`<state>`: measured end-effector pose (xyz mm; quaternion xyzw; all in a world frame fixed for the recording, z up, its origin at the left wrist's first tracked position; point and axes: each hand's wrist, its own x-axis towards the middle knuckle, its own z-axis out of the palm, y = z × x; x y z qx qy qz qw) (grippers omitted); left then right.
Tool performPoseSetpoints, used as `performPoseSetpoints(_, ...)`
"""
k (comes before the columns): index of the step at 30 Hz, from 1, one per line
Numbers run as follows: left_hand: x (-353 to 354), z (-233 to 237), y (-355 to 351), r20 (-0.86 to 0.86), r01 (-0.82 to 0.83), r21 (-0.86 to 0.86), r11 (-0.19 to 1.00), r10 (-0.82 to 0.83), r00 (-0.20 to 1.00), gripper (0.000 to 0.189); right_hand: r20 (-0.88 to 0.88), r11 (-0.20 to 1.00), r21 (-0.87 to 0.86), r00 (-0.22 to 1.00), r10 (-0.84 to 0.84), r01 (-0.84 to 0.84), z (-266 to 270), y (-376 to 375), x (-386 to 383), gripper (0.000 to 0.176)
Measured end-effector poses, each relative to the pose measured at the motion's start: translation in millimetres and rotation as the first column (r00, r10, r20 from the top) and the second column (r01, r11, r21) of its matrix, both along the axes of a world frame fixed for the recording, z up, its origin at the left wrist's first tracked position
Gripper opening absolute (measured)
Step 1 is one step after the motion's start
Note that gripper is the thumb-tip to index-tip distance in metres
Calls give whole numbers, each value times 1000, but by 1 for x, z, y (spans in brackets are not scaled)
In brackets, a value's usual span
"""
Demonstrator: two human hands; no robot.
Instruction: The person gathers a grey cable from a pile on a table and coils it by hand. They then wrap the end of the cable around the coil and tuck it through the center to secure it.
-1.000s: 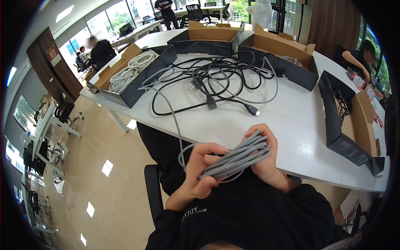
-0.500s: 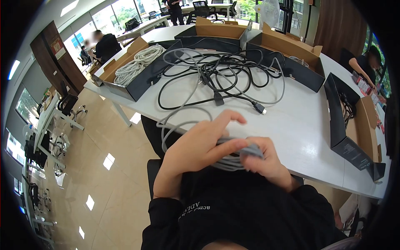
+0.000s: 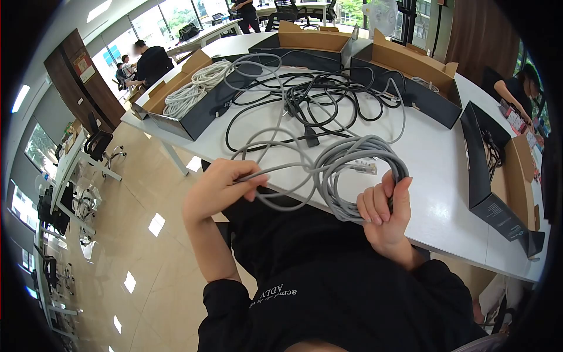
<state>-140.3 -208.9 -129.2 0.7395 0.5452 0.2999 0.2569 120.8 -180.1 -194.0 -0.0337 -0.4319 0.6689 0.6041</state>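
A grey network cable (image 3: 329, 182) is wound into a loose coil above the table's near edge. My right hand (image 3: 384, 208) is closed around the coil's right side. One clear plug (image 3: 365, 167) shows inside the loop. My left hand (image 3: 226, 186) pinches a loose strand of the same cable, left of the coil. From there the grey cable runs in wide loops over the pile. Behind the coil, tangled black cables (image 3: 319, 105) lie on the white table (image 3: 437, 176), among them a dark connector (image 3: 311, 136).
An open box (image 3: 202, 111) with bundled white cables stands at left. Two more open boxes (image 3: 311, 41) (image 3: 410, 70) stand at the back, and another box (image 3: 498, 188) with black cables at right. Other people sit or stand farther off, one person (image 3: 519, 94) at the right.
My hands have moved apart. The coil, earlier bunched between them near my body, is now held up and spread at right, while my left hand draws a strand leftward.
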Motion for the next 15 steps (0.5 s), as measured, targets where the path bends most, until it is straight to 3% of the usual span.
performPoseSetpoints(2, -15, -3, 1, 84, 24, -61, 998, -19, 996, 23, -34, 999, -26, 999, 23, -24, -1, 0, -1, 38)
performPoseSetpoints(5, -25, -14, 3, 429, 194, -44, 980, -157, 890, 33, -85, 1000, -16, 996, 19, -20, -2, 1, -3, 39)
performPoseSetpoints(8, -19, -22, 1, 606, 210, 193, 958, -285, 743, 41, -81, 1000, 24, 997, -17, 19, -1, 1, -1, 40)
performPoseSetpoints(10, -22, -24, 1, 728, 122, 370, 921, -369, 578, 41, -106, 1000, 14, 994, -8, 10, -4, 2, 1, 40)
performPoseSetpoints(11, -26, -24, 2, 767, 63, 446, 893, -417, 487, 42, -126, 1000, 10, 992, -28, 29, -4, 1, 1, 40)
performPoseSetpoints(13, -54, -24, 7, 855, 38, 518, 854, -519, 4, 38, -166, 998, 3, 984, -61, 62, -3, 0, 2, 40)
performPoseSetpoints(15, -109, -27, 3, 796, 42, 547, 836, -504, -335, 34, -187, 990, 29, 974, -130, 138, 4, 0, 4, 41)
